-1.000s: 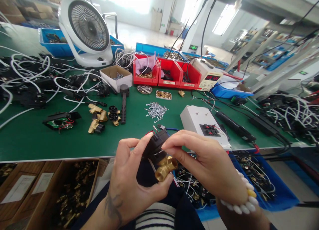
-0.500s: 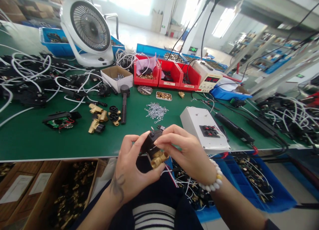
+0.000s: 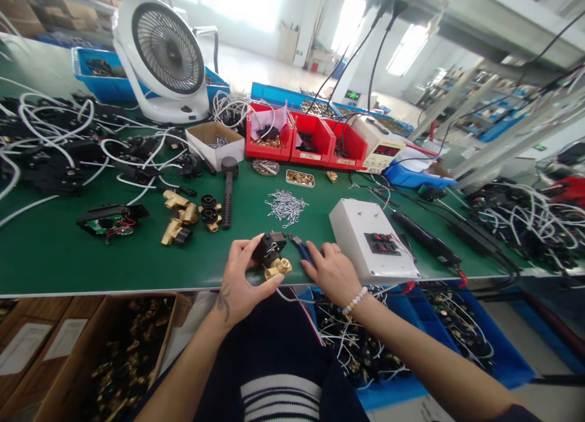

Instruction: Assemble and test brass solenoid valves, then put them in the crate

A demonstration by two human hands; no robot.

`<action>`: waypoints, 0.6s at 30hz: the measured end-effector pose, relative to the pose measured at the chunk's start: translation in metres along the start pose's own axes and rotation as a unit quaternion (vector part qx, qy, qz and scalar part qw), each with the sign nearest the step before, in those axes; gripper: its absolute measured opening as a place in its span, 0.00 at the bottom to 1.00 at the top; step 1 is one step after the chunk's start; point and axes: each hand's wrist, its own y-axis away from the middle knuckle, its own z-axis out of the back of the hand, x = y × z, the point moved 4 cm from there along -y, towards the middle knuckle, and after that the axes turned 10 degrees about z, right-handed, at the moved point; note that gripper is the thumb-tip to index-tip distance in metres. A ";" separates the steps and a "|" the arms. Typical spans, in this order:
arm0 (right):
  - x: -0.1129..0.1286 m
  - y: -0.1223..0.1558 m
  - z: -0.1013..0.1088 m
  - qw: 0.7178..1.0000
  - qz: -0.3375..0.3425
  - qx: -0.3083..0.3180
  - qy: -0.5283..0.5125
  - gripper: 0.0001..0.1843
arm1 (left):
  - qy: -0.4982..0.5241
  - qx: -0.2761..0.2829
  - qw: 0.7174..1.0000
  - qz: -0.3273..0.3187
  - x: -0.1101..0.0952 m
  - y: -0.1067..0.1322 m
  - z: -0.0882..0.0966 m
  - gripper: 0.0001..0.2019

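Note:
My left hand (image 3: 241, 283) is closed around a brass valve (image 3: 277, 268) with a black plastic housing (image 3: 269, 246) on top, held at the table's front edge. A thin metal clip shows on the housing's side. To the right, my right hand (image 3: 335, 274) rests low over the table with its fingers on the blue-handled pliers (image 3: 301, 249), whose jaws point away from me. Part of the handles is hidden under the fingers. Beyond both hands lies a loose pile of metal spring clips (image 3: 287, 207).
A grey switch box (image 3: 354, 239) stands right of my right hand. Brass fittings (image 3: 177, 218) and a black mallet (image 3: 228, 193) lie left of the pile. Red bins (image 3: 312, 158), a fan (image 3: 169, 56) and a power supply (image 3: 381, 153) line the back. Blue crates (image 3: 406, 373) sit below the edge.
My right hand has left the valve and moved right and down onto the pliers. The left hand has tilted the valve and shifted it slightly left and up, exposing the clip.

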 end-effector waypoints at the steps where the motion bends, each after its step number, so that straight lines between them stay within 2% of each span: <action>1: -0.003 -0.001 0.004 0.998 -0.014 0.001 -0.065 0.26 | -0.001 0.002 1.000 -0.004 0.000 0.000 0.000 0.33; 2: -0.007 -0.001 0.010 0.986 -0.038 0.004 -0.162 0.28 | -0.001 0.005 1.000 -0.007 0.001 0.000 0.000 0.33; 3: -0.011 -0.002 0.016 0.957 -0.062 0.009 -0.282 0.32 | 0.000 0.008 1.000 -0.009 0.001 0.000 0.000 0.33; 4: -0.014 -0.003 0.024 0.909 -0.079 0.009 -0.409 0.35 | 0.001 0.010 1.000 -0.011 0.001 0.000 0.000 0.33; 5: -0.015 -0.003 0.035 0.850 -0.083 0.002 -0.521 0.35 | 0.003 0.013 1.000 -0.012 0.001 0.000 0.000 0.33; 6: -0.016 -0.004 0.047 0.793 -0.074 -0.019 -0.605 0.33 | 0.004 0.015 1.000 -0.012 0.001 0.000 0.000 0.34; 7: -0.017 -0.004 0.060 0.751 -0.057 -0.055 -0.656 0.29 | 0.004 0.016 1.000 -0.012 0.001 0.000 0.001 0.34; 8: -0.018 -0.004 0.073 0.729 -0.037 -0.105 -0.676 0.24 | 0.005 0.016 1.000 -0.012 0.000 0.000 0.001 0.34; 9: -0.020 -0.003 0.083 0.723 -0.018 -0.165 -0.670 0.19 | 0.005 0.018 1.000 -0.012 0.000 0.000 0.001 0.34; 12: -0.021 0.004 0.090 0.759 0.004 -0.346 -0.551 0.15 | 0.007 0.025 1.000 -0.016 0.000 0.000 0.002 0.34; 13: -0.020 0.005 0.085 0.784 0.011 -0.369 -0.499 0.16 | 0.007 0.028 0.999 -0.018 0.001 -0.001 0.002 0.34; 14: -0.016 0.004 0.078 0.820 0.030 -0.351 -0.452 0.18 | 0.007 0.031 0.999 -0.018 0.001 -0.001 0.002 0.34; 16: -0.008 -0.002 0.062 0.897 0.094 -0.218 -0.372 0.18 | 0.008 0.036 0.999 -0.016 0.002 -0.002 0.002 0.34; 17: -0.006 -0.003 0.057 0.921 0.125 -0.145 -0.340 0.17 | 0.009 0.037 0.999 -0.014 0.003 -0.002 0.002 0.34; 18: -0.006 -0.004 0.057 0.932 0.142 -0.100 -0.317 0.15 | 0.012 0.039 0.999 -0.014 0.003 -0.003 0.002 0.34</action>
